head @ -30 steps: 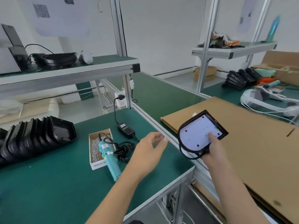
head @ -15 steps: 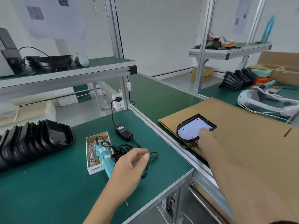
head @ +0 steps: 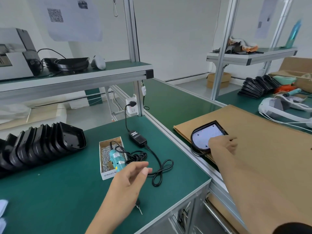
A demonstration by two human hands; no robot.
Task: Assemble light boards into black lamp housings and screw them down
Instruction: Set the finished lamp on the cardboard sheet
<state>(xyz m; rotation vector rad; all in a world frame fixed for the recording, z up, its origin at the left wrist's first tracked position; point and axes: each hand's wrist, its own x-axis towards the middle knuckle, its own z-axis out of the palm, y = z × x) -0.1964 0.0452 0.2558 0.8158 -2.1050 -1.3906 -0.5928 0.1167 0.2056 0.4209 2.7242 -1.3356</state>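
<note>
Cardboard (head: 263,141); housing (head: 199,132) part-hidden by right hand (head: 222,145)

Bright, even light is filling the whole room, and nothing is looking dark. Shadows are staying soft and faint; a small one is lying under the black cord (head: 158,168) on the green table (head: 50,200). The white wall (head: 177,39) is glowing a little. The wide lens is bending the metal posts (head: 133,48) near the edges. The left hand (head: 130,181) is looking a bit smeared, and the blue bottle (head: 293,33) far off on the right is looking blurry. The near sleeve (head: 293,228) is looking fuzzy too
</note>
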